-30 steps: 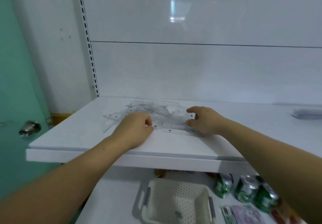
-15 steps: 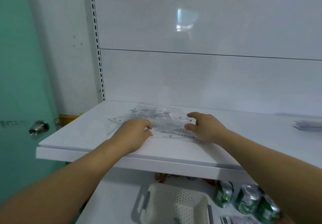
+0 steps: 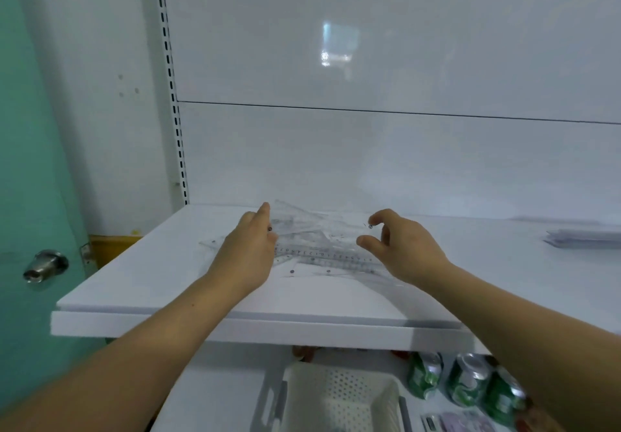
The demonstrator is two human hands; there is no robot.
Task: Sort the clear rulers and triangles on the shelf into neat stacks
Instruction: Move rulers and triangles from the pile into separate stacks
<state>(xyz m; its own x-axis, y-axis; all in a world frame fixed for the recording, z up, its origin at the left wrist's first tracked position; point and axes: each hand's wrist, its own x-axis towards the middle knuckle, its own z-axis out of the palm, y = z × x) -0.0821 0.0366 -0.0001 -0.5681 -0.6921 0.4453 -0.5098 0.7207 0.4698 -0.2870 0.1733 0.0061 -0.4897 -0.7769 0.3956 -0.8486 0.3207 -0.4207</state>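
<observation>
heap: clear rulers and triangles (image 3: 322, 246) lie in one criss-crossed heap on the white shelf (image 3: 151, 283), about mid-depth, pieces pointing every way and overlapping.
top ruler: one graduated ruler (image 3: 329, 256) is readable, running roughly 9 to 3 across the heap's near side.
left hand: left hand (image 3: 247, 253) at the heap's 9 o'clock, palm down, index finger straight toward 12 and resting on the clear pieces. Other fingers mostly hidden behind the knuckles.
right hand: right hand (image 3: 406, 250) at the heap's 3 o'clock, fingers curled, thumb and index tip apart with a gap. Cannot tell if a clear edge sits in that gap.
done: my read, next to nothing. No stack sorted by kind near the hands.
left: my read, nearly all. Split rulers from triangles, square up each lot, set them side by side.
maybe done: flat pale stack (image 3: 584, 240) far off at 3 o'clock on the same shelf. Could be sorted pieces, too blurred to say.
hard to see: piece count and shapes, clear plastic on white. The heap's far edge at 12 washes out.
cut off: shelf's right end. The level below at 6 shows only part of a white basket (image 3: 339, 398) and green cans (image 3: 467, 381).
outside: door knob (image 3: 45, 265) at 9, unrelated.
</observation>
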